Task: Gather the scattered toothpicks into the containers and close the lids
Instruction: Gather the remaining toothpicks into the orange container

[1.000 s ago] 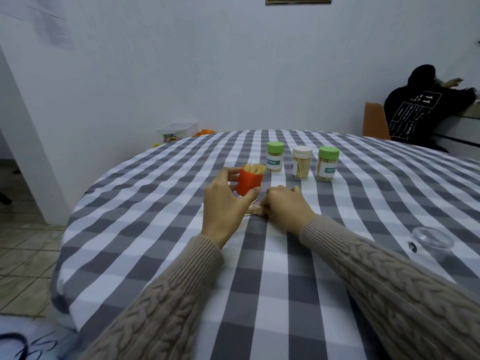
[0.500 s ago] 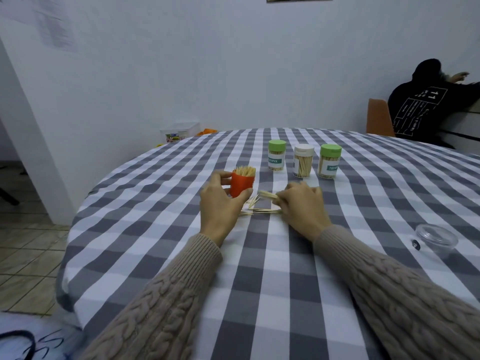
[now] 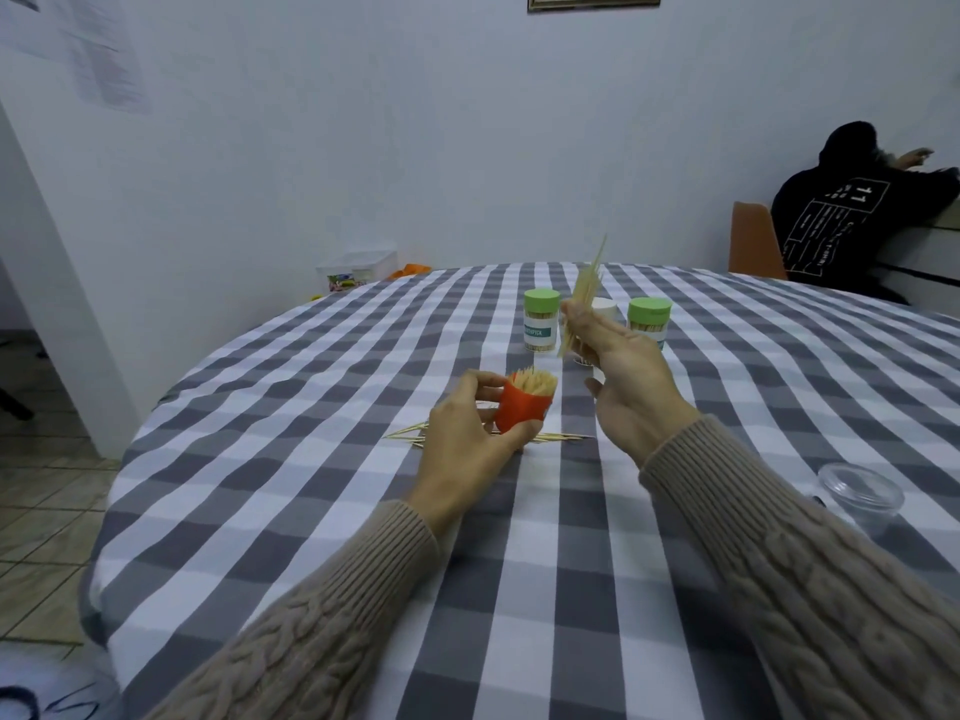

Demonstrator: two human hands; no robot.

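Now your right hand point(image 3: 618, 366) pinches a toothpick bundle point(image 3: 582, 304) above the table point(image 3: 311, 511), while your left hand point(image 3: 467, 449) grips the nearly full orange container point(image 3: 522, 407). Loose toothpicks point(image 3: 415, 433) lie beside it; ramming the bundle in could scatter more.

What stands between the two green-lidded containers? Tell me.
A white-lidded container, mostly hidden behind the right hand and its toothpick bundle, in the head view.
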